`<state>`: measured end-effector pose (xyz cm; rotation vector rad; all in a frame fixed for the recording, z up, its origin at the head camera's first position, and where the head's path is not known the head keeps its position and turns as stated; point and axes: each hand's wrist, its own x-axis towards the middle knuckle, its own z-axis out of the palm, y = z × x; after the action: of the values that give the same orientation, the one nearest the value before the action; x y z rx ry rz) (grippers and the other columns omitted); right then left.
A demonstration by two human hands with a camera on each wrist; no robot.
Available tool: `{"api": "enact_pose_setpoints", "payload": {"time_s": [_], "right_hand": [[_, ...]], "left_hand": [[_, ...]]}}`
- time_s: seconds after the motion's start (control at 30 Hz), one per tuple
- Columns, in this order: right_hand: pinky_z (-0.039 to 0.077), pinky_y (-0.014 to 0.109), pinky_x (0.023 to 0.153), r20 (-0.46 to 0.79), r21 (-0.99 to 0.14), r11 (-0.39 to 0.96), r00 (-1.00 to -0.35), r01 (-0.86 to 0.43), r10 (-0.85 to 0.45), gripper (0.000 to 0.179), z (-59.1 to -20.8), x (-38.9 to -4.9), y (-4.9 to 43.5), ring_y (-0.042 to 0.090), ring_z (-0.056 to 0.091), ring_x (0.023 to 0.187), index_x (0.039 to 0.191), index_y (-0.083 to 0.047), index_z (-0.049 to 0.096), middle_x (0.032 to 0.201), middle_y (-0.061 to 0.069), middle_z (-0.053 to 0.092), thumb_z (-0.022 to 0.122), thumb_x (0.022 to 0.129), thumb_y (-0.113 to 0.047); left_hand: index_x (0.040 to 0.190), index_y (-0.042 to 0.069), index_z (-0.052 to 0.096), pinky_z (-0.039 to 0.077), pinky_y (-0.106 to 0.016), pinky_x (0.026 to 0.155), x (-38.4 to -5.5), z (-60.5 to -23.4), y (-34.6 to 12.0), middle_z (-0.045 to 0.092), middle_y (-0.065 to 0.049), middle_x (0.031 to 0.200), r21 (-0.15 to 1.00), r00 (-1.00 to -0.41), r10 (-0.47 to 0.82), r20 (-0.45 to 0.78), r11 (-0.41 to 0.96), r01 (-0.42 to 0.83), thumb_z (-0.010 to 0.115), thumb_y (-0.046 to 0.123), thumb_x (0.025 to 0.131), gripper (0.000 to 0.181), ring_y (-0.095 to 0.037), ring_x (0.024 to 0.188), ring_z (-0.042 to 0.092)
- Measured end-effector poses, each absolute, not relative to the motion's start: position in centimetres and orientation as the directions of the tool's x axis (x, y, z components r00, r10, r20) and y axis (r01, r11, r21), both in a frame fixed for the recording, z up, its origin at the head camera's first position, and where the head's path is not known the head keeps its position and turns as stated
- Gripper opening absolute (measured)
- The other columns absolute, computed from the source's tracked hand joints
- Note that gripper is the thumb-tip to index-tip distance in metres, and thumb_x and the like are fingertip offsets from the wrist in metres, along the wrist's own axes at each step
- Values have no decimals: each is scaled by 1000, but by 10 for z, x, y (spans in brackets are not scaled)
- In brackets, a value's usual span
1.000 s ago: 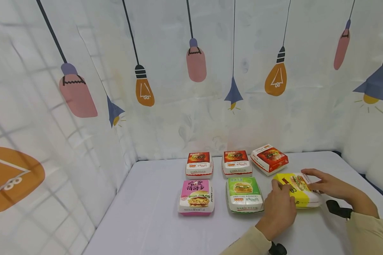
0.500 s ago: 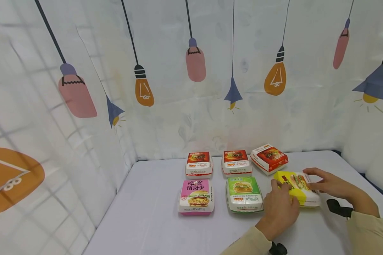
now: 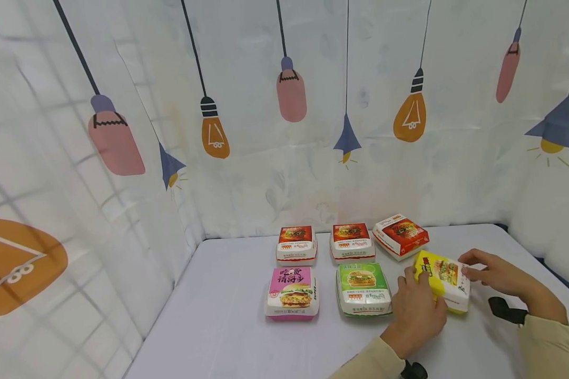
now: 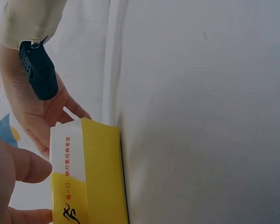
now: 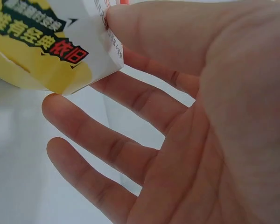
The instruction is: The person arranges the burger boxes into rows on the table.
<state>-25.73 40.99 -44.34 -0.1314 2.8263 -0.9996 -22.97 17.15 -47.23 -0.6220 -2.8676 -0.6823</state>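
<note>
A yellow-and-white burger box [image 3: 447,272] sits at the right of the white table, turned at an angle. My left hand [image 3: 417,316] holds its left end, with fingers at the left side and the thumb near the front. On the far right corner, my right hand [image 3: 506,276] grips with thumb and index finger. The right wrist view shows the thumb [image 5: 154,30] against the box's side, with the other fingers spread below and behind its corner. In the left wrist view, fingertips [image 4: 30,165] reach the box's lettered white-and-yellow top.
A green burger box [image 3: 364,289] stands just left of my left hand, beside a pink one [image 3: 292,293]. Behind them are three red-and-white boxes, left [image 3: 296,246], middle [image 3: 352,243] and right [image 3: 400,236], the last one angled. A lamp-patterned curtain [image 3: 246,195] hangs behind the table.
The yellow-and-white burger box has turned clockwise, its right end coming nearer. My right hand has shifted slightly right, and my left fingers have followed the box's side. The other boxes stay put.
</note>
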Motion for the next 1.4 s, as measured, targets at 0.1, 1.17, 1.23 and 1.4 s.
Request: {"api": "enact_pose_setpoints", "payload": {"time_s": [0.1,1.17,1.23,1.4], "right_hand": [[56,44,78,-111,-637,770,-986,-24,-123,40,-442,-256,410,32,67,102,129,4,52,131,36,55,57,104,-27],[56,46,79,-124,-693,718,-972,-59,-200,58,-442,-253,409,43,62,113,148,4,40,141,42,45,61,101,-24],[54,43,78,-120,-701,710,-970,-67,-209,60,-442,-252,409,42,61,113,150,3,38,142,43,43,61,101,-24],[51,38,77,-118,-700,710,-970,-72,-214,62,-442,-251,408,40,60,113,152,0,37,142,43,43,61,101,-25]], "left_hand": [[134,23,59,50,-25,70,-229,-473,172,45,6,142,367,-902,369,222,826,428,68,50,93,50,-10,106,51],[157,30,36,57,-31,82,-231,-479,176,27,4,162,398,-926,370,74,840,368,53,58,99,66,-12,139,43],[158,30,35,58,-32,83,-232,-480,176,26,4,163,401,-923,377,70,837,372,52,56,100,66,-13,141,42],[158,29,35,58,-34,86,-232,-480,176,26,4,165,401,-920,386,72,833,381,51,54,101,64,-14,144,41]]}}
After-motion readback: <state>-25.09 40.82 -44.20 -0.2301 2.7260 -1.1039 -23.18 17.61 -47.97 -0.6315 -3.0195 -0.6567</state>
